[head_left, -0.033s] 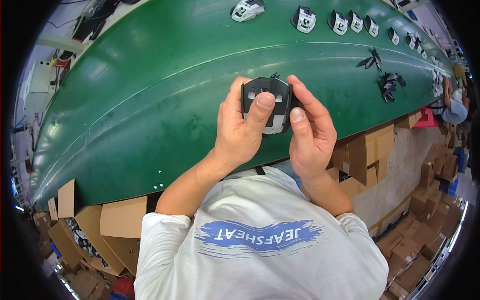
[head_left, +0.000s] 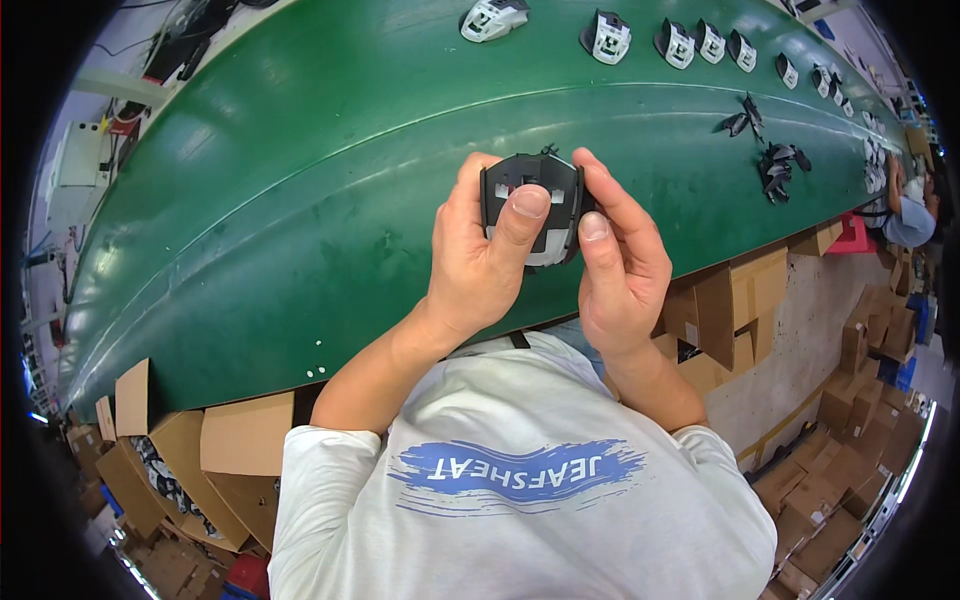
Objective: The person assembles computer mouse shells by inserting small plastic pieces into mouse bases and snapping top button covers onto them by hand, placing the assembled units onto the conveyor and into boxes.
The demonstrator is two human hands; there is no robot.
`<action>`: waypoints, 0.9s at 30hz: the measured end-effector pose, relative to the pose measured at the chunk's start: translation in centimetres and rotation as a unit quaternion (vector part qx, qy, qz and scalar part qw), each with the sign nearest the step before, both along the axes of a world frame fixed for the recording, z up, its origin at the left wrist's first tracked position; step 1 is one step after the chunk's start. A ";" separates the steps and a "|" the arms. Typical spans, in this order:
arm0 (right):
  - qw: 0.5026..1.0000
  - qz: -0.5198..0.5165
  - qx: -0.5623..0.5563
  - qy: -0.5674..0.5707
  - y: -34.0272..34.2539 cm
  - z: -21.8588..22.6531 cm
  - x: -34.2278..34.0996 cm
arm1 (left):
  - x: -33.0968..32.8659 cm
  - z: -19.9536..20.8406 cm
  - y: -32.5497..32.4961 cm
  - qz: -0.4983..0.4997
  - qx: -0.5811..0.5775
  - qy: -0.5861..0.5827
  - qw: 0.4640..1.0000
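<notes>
Unmoved, both hands (thumbs pressing) hold shell (head_left: 530,205) above belt (head_left: 300,200).

Long green conveyor belt (head_left: 300,200); cardboard boxes (head_left: 240,440) beneath.

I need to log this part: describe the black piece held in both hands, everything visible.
The black plastic shell looks like a rounded housing, with its hollow inner side facing the camera, small rectangular cut-outs and a pale grey lower section. It is held upright above the green conveyor belt, not touching it. The left hand and right hand grip its sides, both thumbs pressing its face.
</notes>
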State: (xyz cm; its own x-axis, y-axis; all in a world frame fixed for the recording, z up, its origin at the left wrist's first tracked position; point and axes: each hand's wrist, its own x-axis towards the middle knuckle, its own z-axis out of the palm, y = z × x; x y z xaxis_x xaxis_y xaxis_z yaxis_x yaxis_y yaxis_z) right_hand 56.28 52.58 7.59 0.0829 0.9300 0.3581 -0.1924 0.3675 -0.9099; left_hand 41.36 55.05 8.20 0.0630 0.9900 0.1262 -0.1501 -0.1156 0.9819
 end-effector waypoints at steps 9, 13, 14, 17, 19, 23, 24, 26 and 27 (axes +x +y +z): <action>0.977 -0.079 0.065 -0.189 1.1 -0.4 2.3 | 0.4 0.4 -1.8 -0.076 -0.128 -0.030 0.988; 0.998 -0.026 -0.033 -0.040 0.4 -0.2 0.1 | 0.0 0.5 -1.5 -0.116 -0.200 -0.042 0.972; 0.988 -0.035 0.018 -0.149 0.7 -0.8 0.2 | 0.1 0.4 -1.6 -0.100 -0.191 -0.041 0.975; 0.992 0.047 -0.019 -0.114 -0.1 -1.0 -0.1 | 0.7 -1.1 -2.1 -0.064 -0.156 -0.039 0.985; 0.987 0.047 -0.008 -0.155 0.0 -1.4 0.2 | 1.4 -1.5 -2.7 -0.003 -0.098 -0.047 0.994; 0.977 0.034 0.047 -0.204 0.1 -3.2 0.1 | 0.7 -1.9 -3.6 0.019 -0.136 -0.010 0.991; 0.970 0.047 0.032 -0.236 0.3 -4.0 0.1 | 0.5 -2.1 -3.3 0.017 -0.203 -0.032 0.979; 0.966 0.070 0.015 -0.249 0.0 -4.8 -0.4 | 0.6 -2.8 -3.9 0.042 -0.215 -0.043 0.975; 0.966 0.073 0.015 -0.246 -0.1 -4.9 -0.6 | 0.6 -3.1 -4.0 0.064 -0.225 -0.056 0.971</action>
